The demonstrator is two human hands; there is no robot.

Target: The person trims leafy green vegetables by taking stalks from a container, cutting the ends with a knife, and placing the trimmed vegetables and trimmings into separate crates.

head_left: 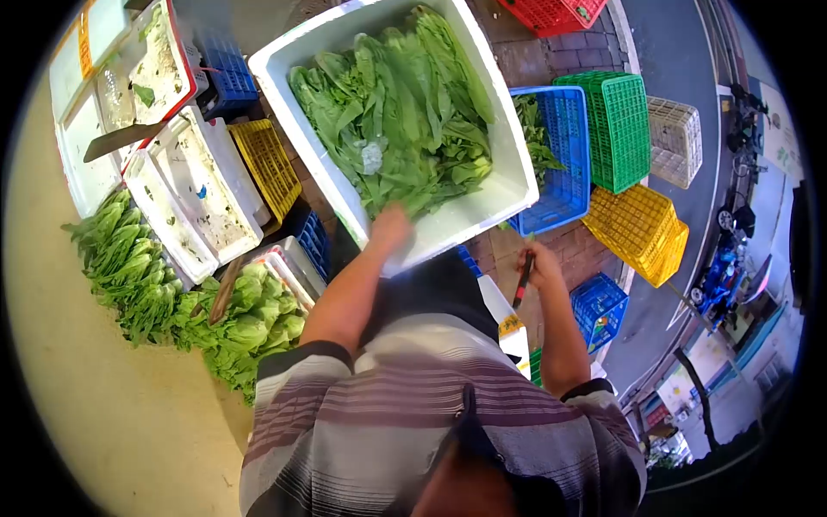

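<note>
In front of me stands a white foam box (289,129) filled with long green leaf lettuce (405,103). A small frosty, clear lump (371,158) lies on the leaves. My left hand (393,227) reaches over the near wall of the box to the lower leaves; its fingers are smeared by motion, and I cannot make out a grip. Outside the box, to the right, my right hand (539,264) is closed around a slim black-and-red tool (522,283), whose kind does not show clearly.
Cut lettuce heads (258,319) and leafy greens (129,271) are heaped at left, beside foam boxes (194,181) with a broad dark blade (121,142). Blue (567,155), green (616,129) and yellow crates (636,226) stand at right, near the road (680,52).
</note>
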